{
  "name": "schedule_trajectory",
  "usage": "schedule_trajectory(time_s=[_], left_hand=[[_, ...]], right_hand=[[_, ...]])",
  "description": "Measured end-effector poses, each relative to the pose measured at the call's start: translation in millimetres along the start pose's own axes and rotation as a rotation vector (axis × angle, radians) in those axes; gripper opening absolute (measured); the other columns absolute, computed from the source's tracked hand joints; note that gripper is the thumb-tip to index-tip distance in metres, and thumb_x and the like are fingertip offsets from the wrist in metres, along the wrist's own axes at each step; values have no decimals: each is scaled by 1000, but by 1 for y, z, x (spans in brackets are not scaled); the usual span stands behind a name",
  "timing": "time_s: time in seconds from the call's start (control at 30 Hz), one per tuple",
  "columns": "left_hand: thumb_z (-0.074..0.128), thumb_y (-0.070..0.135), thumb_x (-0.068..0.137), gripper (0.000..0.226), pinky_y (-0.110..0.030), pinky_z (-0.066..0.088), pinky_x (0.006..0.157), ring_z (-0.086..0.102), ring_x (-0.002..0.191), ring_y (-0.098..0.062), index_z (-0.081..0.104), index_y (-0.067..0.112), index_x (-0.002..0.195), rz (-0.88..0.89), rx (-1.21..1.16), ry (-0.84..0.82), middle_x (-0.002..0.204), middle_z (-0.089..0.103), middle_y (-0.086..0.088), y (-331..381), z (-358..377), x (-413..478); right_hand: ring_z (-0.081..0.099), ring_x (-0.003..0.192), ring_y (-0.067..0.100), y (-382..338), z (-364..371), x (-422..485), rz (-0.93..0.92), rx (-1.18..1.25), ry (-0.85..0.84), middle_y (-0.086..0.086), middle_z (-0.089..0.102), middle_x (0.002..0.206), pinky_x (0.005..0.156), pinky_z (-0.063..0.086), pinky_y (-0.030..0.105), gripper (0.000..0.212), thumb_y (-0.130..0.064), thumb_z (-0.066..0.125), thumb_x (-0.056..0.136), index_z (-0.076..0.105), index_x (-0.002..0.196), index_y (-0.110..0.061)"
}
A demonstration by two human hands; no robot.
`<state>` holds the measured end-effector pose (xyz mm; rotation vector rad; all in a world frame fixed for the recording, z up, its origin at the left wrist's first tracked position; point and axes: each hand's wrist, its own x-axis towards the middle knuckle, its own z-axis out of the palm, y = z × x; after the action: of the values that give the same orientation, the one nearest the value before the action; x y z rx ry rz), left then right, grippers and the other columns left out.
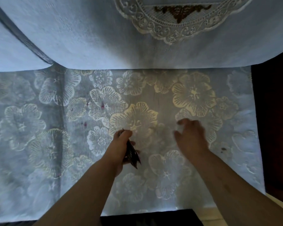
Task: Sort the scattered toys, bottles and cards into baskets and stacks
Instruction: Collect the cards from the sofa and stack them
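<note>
L hand round thin dark card stack, edge-on; R hand blurred, loose-fingered, empty

Two hands are recorded: one left hand and one right hand. One bundle of dark cards is counted, seen edge-on in the left hand's grip, and the number of cards within it cannot be determined. One flower-patterned cloth and one lace doily are noted, the doily being cut off by the upper edge.
</note>
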<state>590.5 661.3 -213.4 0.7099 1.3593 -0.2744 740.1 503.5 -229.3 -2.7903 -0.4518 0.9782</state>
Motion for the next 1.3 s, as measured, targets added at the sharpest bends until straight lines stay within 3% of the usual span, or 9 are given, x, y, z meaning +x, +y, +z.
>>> schedule_trajectory(time_s=[0.07, 0.17, 0.43, 0.6, 0.73, 0.83, 0.93, 1.03, 1.3], left_hand=[[63, 35, 90, 24, -56, 54, 87, 64, 80, -32, 53, 24, 110, -45, -84, -47, 106, 60, -15, 0, -2, -4], [69, 29, 85, 28, -49, 56, 77, 61, 76, -28, 55, 20, 108, -76, -168, -116, 105, 59, -14, 2, -4, -12], [63, 33, 91, 30, -46, 57, 66, 62, 82, -28, 52, 20, 115, -64, -529, -91, 101, 62, -17, 30, -38, -47], [69, 42, 80, 62, -47, 56, 71, 68, 79, -28, 46, 19, 133, 45, -555, -162, 106, 63, -18, 50, -75, -87], [72, 32, 77, 47, -37, 59, 65, 67, 71, -24, 56, 11, 116, 118, -463, -358, 83, 67, -11, 58, -99, -137], [75, 18, 77, 61, -39, 58, 73, 67, 86, -29, 47, 9, 131, 205, -450, -422, 99, 67, -16, 54, -115, -169], [85, 27, 70, 82, -46, 55, 88, 60, 111, -39, 44, 10, 139, 320, -447, -427, 130, 53, -32, 46, -121, -192], [88, 39, 63, 87, -39, 56, 85, 64, 105, -31, 49, 5, 134, 445, -350, -452, 120, 63, -24, 34, -113, -223], [77, 45, 74, 55, -40, 54, 91, 66, 104, -28, 71, 6, 112, 547, -577, -418, 111, 68, -17, -39, -70, -312]], right_hand=[[47, 109, 39, 28, 12, 9, 61, -232, 147, 16, 51, 118, 86, 44, 44, 38, -22, 68, 83, 57, 118, -17], [57, 101, 37, 39, 23, 16, -48, -355, -6, 18, 58, 106, 84, 42, 43, 24, -16, 67, 84, 58, 104, -4], [63, 70, 13, -78, -24, -67, -45, 647, -399, 4, 67, 95, 53, 44, 26, 13, -6, 49, 94, 43, 89, -15], [50, 68, 2, -154, -66, -133, -404, 287, -533, -14, 51, 83, 64, 43, 21, 44, -49, 69, 80, 37, 110, -49], [58, 84, 6, -204, -84, -158, -551, -49, -487, -14, 58, 96, 75, 50, 31, 54, -59, 75, 67, 42, 101, -34], [58, 89, 7, -226, -99, -177, -638, -140, -441, -14, 59, 104, 74, 48, 28, 73, -66, 78, 58, 39, 110, -32], [56, 99, -4, -230, -116, -192, -691, -82, -445, -18, 54, 118, 78, 45, 20, 106, -70, 80, 50, 20, 133, -41], [47, 127, 12, -229, -133, -205, -796, -203, -499, -11, 33, 147, 97, 44, 31, 135, -70, 82, 45, -6, 145, -48], [53, 91, 2, -196, -160, -263, -1165, -381, -633, -16, 35, 105, 75, 51, 25, 82, -53, 82, 54, 33, 119, -45]])
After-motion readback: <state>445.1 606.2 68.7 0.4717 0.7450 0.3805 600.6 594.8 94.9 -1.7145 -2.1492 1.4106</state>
